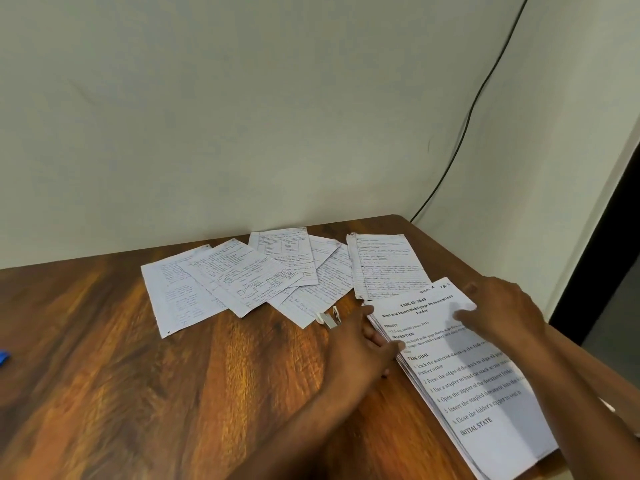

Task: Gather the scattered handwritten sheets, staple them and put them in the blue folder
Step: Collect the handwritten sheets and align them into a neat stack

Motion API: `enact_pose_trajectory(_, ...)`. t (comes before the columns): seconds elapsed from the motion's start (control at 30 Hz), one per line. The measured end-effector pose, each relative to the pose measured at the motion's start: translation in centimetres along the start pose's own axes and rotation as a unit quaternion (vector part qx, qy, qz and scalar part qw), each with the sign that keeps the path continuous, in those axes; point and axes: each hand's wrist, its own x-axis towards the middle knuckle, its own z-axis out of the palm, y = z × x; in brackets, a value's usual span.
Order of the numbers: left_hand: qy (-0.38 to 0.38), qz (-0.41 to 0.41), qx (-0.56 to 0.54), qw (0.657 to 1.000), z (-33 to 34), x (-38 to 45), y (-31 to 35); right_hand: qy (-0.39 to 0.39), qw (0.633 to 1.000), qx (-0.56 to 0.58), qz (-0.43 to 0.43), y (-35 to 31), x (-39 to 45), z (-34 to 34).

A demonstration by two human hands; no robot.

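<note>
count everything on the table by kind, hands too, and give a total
handwritten sheets: 6 visible, overlapping
printed stack: 1
small white object: 1
blue object at the left edge: 1
hands: 2, left hand and right hand
total: 11

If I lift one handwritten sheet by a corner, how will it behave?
The handwritten sheet is probably floppy and light: it looks like a thin single sheet. It may drag its neighbour, which overlaps it.
</note>
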Motion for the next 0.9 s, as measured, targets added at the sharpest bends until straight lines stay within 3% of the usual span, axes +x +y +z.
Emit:
enact_pose_trajectory(0.17,0.045,0.068,0.029,0.996,-2.3,0.5,0.6,-0.019,0.995,0.081,-0.058,-4.6,-0.4,0.6)
enact_pose_trajectory(0.4,0.110,0.068,0.113,0.985,-7.8,2.2,-0.2,-0.046,0.989,0.028,-0.140,-12.5,-1.4,1.8)
enact_pose_trajectory(0.5,0.125,0.061,0.226,0.964,-11.4,3.4,-1.2,-0.049,0.979,0.011,-0.196,-15.8,-1.6,2.9)
enact_pose_trajectory(0.67,0.041,-0.035,0.466,0.883,-17.5,4.4,-4.0,-0.089,0.973,0.007,-0.211,-19.3,0.3,6.1)
enact_pose_trajectory(0.9,0.001,-0.084,0.506,0.858,-21.8,4.7,-6.0,-0.154,0.961,0.005,-0.231,-22.1,1.9,11.1)
